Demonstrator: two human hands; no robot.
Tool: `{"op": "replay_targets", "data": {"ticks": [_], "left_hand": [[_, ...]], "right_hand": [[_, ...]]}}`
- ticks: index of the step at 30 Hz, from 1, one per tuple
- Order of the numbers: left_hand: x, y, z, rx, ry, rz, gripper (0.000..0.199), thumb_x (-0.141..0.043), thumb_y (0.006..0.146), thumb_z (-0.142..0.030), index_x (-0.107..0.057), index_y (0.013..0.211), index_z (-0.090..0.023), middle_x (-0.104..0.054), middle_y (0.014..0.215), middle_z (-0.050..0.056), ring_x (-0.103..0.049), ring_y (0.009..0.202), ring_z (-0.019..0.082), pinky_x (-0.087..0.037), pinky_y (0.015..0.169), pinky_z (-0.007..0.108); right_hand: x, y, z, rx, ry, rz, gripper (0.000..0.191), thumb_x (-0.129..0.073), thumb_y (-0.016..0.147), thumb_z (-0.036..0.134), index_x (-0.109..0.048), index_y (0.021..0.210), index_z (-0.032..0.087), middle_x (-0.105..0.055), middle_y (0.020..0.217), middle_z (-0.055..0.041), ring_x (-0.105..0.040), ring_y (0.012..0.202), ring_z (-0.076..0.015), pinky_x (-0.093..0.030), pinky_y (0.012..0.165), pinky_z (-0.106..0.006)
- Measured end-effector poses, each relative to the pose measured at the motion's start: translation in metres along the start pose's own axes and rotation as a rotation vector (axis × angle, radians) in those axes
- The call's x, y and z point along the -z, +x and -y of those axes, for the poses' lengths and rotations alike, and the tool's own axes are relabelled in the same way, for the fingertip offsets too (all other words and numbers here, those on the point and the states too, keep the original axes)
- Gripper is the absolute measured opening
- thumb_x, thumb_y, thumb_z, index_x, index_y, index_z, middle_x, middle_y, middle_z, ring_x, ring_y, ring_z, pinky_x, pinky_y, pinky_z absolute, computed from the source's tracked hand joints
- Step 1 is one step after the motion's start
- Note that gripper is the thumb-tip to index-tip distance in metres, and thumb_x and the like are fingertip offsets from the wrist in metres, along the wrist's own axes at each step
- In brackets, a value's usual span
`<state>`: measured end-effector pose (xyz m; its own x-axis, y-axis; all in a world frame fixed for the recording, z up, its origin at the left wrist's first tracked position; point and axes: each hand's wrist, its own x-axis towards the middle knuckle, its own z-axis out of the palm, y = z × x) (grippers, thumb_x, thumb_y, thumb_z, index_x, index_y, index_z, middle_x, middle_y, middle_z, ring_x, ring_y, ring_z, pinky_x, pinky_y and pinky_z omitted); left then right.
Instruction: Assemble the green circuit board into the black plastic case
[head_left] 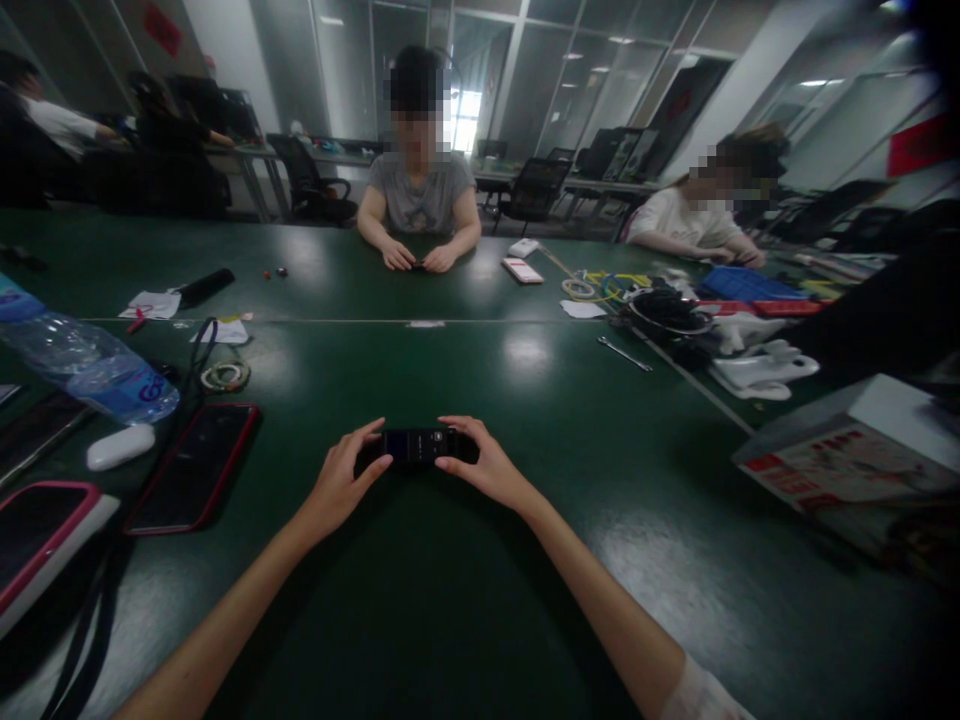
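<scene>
Two bare hands hold one black device between them, above or on the near middle of the green worktop [525,400]; whether it touches the surface is hard to tell. The left hand [349,465] has its left end and the right hand [487,465] its right end, each with fingers at the far edge and thumb at the near edge, narrowed to the device's width. The black device [418,446] lies with its long axis running left to right, nearly level across the view, its short side pointing away from the wearer. One dark face with small pale marks is turned up towards the wearer.

Three phones lie on the worktop: a red-edged phone [196,468] to the left of the hands, its long axis slanting away to the right; a pink-edged phone [41,540] nearer the left border; and a light-screened phone [523,270] on the far side. One plastic bottle [94,360] lies at the left, near one white case [121,447]. One wrench [625,354] lies beyond the right hand, slanting, its right end nearer the wearer. One printed box [862,450] stands at the right. Two people sit across the worktop.
</scene>
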<state>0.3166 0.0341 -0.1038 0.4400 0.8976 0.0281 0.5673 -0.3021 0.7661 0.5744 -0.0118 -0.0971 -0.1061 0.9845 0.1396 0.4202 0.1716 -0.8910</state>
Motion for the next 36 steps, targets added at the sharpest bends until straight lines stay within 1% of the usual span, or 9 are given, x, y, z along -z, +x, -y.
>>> {"op": "replay_targets", "data": {"ticks": [6,11,18,23,27,32,36], "left_hand": [[-0.0014,0.0018,0.0058,-0.029,-0.017,0.015,0.055,-0.049,0.09,-0.049,-0.032,0.141,-0.036,-0.051,0.132,0.008,-0.048,0.123,0.029,-0.039,0.099,0.053],[-0.0011,0.0019,0.0062,-0.031,-0.005,0.031,0.057,-0.051,0.089,-0.05,-0.033,0.141,-0.036,-0.048,0.134,0.007,-0.047,0.124,0.028,-0.037,0.101,0.051],[0.0,0.001,0.0064,-0.042,0.021,0.043,0.057,-0.051,0.088,-0.051,-0.033,0.141,-0.037,-0.049,0.133,0.007,-0.048,0.121,0.029,-0.039,0.098,0.049],[0.002,0.0007,0.0034,-0.03,0.029,0.074,0.055,-0.051,0.089,-0.05,-0.034,0.14,-0.038,-0.048,0.132,0.007,-0.049,0.12,0.028,-0.041,0.097,0.048],[0.0021,0.0011,0.0019,-0.057,0.018,0.065,0.054,-0.051,0.089,-0.048,-0.035,0.14,-0.037,-0.048,0.131,0.007,-0.049,0.12,0.027,-0.04,0.099,0.048],[0.0003,0.0004,0.0022,-0.046,0.021,0.055,0.054,-0.048,0.091,-0.049,-0.033,0.141,-0.038,-0.047,0.131,0.008,-0.049,0.119,0.028,-0.042,0.097,0.05],[0.0002,-0.0007,0.0003,-0.056,0.028,0.041,0.059,-0.053,0.088,-0.049,-0.032,0.142,-0.037,-0.044,0.135,0.008,-0.048,0.121,0.028,-0.043,0.098,0.05]], "right_hand": [[0.001,0.002,-0.0053,-0.033,0.033,0.013,0.058,-0.076,0.071,0.039,-0.052,0.124,0.029,-0.051,0.125,-0.0061,-0.054,0.114,-0.0223,-0.043,0.102,-0.045],[0.0008,0.0027,-0.0065,-0.024,0.052,0.023,0.056,-0.076,0.071,0.036,-0.054,0.121,0.029,-0.053,0.122,-0.0052,-0.055,0.113,-0.0211,-0.042,0.102,-0.043],[0.0019,0.0029,-0.0066,-0.038,0.093,0.052,0.055,-0.076,0.072,0.035,-0.052,0.122,0.028,-0.053,0.124,-0.0054,-0.055,0.114,-0.0213,-0.043,0.101,-0.043],[0.0027,0.0022,-0.0042,-0.048,0.096,0.059,0.055,-0.075,0.072,0.034,-0.052,0.122,0.027,-0.054,0.124,-0.006,-0.055,0.114,-0.0217,-0.044,0.1,-0.044],[0.0031,0.0017,-0.0015,-0.046,0.093,0.063,0.055,-0.075,0.073,0.034,-0.051,0.122,0.027,-0.054,0.124,-0.0061,-0.055,0.113,-0.0218,-0.044,0.1,-0.044],[0.003,0.0018,-0.0014,-0.046,0.087,0.054,0.054,-0.074,0.074,0.034,-0.051,0.122,0.027,-0.054,0.123,-0.0058,-0.054,0.115,-0.0215,-0.043,0.101,-0.044],[0.0021,0.0018,-0.0027,-0.048,0.078,0.036,0.054,-0.074,0.074,0.034,-0.051,0.122,0.027,-0.053,0.123,-0.0055,-0.054,0.115,-0.0214,-0.043,0.101,-0.044]]}}
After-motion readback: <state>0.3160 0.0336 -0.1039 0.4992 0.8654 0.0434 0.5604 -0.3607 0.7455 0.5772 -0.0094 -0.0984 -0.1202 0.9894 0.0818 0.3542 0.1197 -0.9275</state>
